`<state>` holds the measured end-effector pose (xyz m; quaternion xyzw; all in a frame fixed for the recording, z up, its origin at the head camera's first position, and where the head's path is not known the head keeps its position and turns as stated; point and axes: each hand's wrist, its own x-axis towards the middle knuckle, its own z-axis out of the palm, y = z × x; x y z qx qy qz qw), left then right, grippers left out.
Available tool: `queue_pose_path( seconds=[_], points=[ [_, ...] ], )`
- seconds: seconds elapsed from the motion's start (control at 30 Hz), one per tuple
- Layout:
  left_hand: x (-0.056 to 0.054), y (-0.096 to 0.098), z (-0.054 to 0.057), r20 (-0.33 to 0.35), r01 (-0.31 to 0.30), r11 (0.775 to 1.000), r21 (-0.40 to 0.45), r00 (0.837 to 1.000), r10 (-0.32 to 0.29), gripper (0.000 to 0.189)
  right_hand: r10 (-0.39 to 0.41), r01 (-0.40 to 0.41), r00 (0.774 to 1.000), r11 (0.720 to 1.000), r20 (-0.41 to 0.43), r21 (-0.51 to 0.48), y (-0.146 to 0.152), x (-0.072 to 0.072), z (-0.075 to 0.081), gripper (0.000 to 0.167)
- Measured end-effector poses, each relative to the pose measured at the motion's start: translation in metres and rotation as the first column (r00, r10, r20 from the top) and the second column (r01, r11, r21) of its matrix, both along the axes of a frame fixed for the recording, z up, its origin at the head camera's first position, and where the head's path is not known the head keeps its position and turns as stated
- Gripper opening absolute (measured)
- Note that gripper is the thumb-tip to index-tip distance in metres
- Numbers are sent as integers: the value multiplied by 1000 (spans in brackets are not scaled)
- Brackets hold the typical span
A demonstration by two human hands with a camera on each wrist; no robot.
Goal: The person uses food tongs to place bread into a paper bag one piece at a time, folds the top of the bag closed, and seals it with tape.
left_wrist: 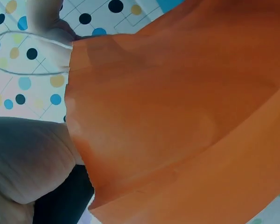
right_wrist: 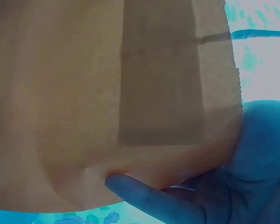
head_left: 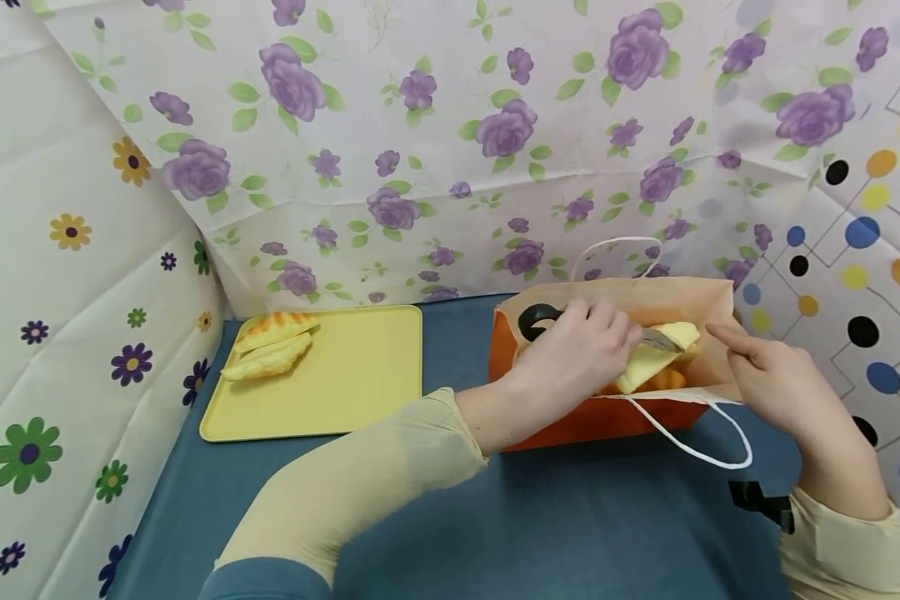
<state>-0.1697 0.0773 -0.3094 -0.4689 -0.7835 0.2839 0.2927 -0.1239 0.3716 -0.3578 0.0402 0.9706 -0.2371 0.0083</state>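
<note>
My left hand (head_left: 581, 346) reaches over an orange paper bag (head_left: 600, 417), gripping black-handled tongs (head_left: 537, 320). Their metal tip (head_left: 662, 339) meets a pale yellow wedge-shaped piece (head_left: 645, 365) inside the bag's mouth. An orange-brown lumpy piece (head_left: 667, 381) shows under the wedge. At the bag's right end, my right hand (head_left: 783, 383) holds the paper side wall near its top edge. In the right wrist view a finger (right_wrist: 144, 195) dents the paper. Only part of the left hand (left_wrist: 32, 158) and the black handle (left_wrist: 63, 198) appears beyond the bag in the left wrist view.
On the left of the blue table (head_left: 450, 525) lies a yellow tray (head_left: 360, 375). It carries a yellow piece with orange stripes (head_left: 276, 330) and a plain yellow piece (head_left: 268, 358). White cord handles (head_left: 720, 461) hang from the bag. Patterned sheets (head_left: 390, 150) surround the table.
</note>
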Motion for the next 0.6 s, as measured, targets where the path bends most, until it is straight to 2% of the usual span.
queue_pose_path(
  seconds=[0.23,0.47,0.6],
  points=[
    [0,-4,1,-15,-34,999,14,999,34,35,2,-2,1000,1000,-9,-12,0,0,0,54],
    [3,-12,5,-10,4,998,68,1000,-4,34,-7,7,1000,1000,-7,-11,0,1,0,54],
    [4,-19,6,1,-13,996,84,1000,13,35,0,0,1000,1000,-7,-11,0,2,-1,54]
  ],
)
